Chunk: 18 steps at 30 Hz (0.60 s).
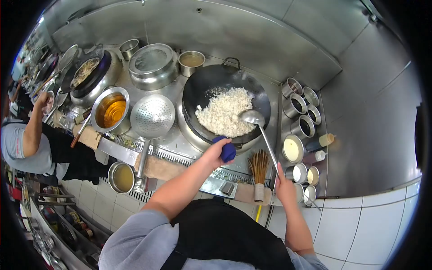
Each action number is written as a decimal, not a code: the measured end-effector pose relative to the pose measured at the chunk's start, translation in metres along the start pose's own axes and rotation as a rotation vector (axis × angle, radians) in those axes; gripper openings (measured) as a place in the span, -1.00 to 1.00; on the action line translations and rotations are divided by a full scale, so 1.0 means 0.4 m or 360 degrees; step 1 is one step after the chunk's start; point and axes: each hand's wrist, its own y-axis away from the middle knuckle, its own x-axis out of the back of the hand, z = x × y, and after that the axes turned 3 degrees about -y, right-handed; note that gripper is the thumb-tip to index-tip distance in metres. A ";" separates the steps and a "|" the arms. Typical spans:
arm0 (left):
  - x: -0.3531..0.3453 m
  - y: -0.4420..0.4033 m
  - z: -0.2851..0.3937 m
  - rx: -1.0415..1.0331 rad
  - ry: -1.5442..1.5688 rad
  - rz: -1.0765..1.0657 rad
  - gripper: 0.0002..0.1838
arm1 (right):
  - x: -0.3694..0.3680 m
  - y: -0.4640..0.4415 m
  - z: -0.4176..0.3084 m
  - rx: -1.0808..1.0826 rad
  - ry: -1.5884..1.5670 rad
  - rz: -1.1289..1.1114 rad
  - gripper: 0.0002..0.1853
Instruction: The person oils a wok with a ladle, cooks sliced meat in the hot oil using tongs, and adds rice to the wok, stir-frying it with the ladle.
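A large black wok (pixel 198 85) sits on the stove with white rice (pixel 227 112) heaped in it. My left hand (pixel 217 150) is closed around a dark blue cloth (pixel 228 152) at the wok's near rim; the handle there is mostly hidden under the cloth. In my right hand (pixel 284 182) is the long handle of a metal ladle (pixel 253 117). The ladle's bowl touches the right side of the rice. Below the wok, between my hands, a bamboo wok brush (pixel 259 168) stands on the counter's front edge.
Left of the wok are a perforated strainer (pixel 153 114), a pot of amber oil (pixel 101 108) and a lidded pot (pixel 153 67). Several seasoning containers (pixel 293 148) and squeeze bottles (pixel 326 140) line the right side. A co-worker (pixel 33 139) stands at another wok on the left.
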 end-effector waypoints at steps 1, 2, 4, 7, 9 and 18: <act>-0.004 -0.043 0.001 -0.0150 0.0035 0.0045 -0.73 | 0.067 -0.001 -0.041 -0.0058 0.0110 -0.0116 -0.34; 0.019 -0.111 -0.003 -0.0167 0.0121 0.0088 -0.76 | 0.115 0.001 -0.053 -0.0070 0.0101 -0.0117 -0.34; 0.017 -0.115 -0.029 -0.0341 0.0126 0.0319 -0.78 | 0.183 0.043 -0.062 0.0073 -0.0114 -0.0249 -0.39; -0.078 0.134 -0.089 -0.0595 0.0359 0.0332 -0.80 | 0.341 0.132 -0.023 0.0235 -0.0318 -0.0484 -0.44; -0.079 0.175 -0.102 -0.0450 0.0377 0.0396 -0.83 | 0.327 0.088 -0.018 0.0230 -0.0312 -0.0648 -0.45; 0.096 0.109 -0.206 -0.0620 -0.0367 0.0633 -0.53 | 0.134 -0.066 -0.179 0.0217 0.0068 0.0141 -0.45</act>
